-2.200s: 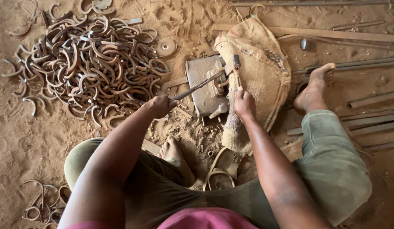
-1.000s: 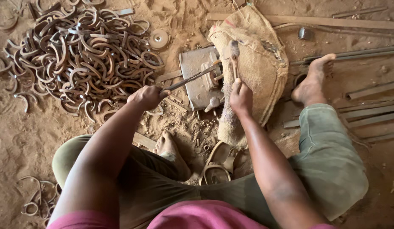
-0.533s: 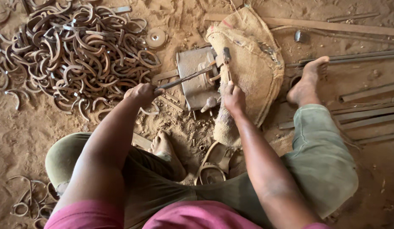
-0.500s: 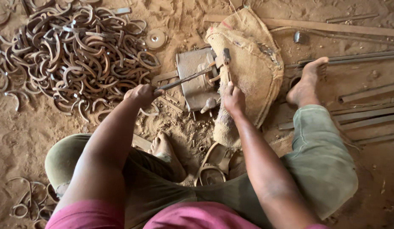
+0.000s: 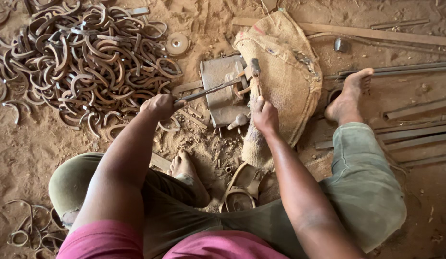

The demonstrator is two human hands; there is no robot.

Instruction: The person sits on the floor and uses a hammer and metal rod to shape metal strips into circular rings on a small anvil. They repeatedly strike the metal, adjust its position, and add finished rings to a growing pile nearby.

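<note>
My left hand (image 5: 160,105) grips the handles of long metal tongs (image 5: 208,90) that reach right onto a flat metal block (image 5: 222,88) set in the sand. The tongs' jaws hold a small curved metal piece (image 5: 239,89) on the block. My right hand (image 5: 264,114) is closed around the wooden handle of a hammer (image 5: 255,72), whose head sits just above the piece at the block's right edge. I sit on the ground with my left foot (image 5: 183,166) tucked in and my right foot (image 5: 348,97) stretched out.
A big heap of curved metal pieces (image 5: 83,62) lies at the upper left, with a round disc (image 5: 177,44) beside it. A burlap sack (image 5: 285,76) lies right of the block. Metal bars (image 5: 405,120) lie on the right. A sandal (image 5: 239,189) sits by my knee.
The hammer has come down from a raised position to the piece on the block. The tongs stay on the block and my view has drifted slightly.
</note>
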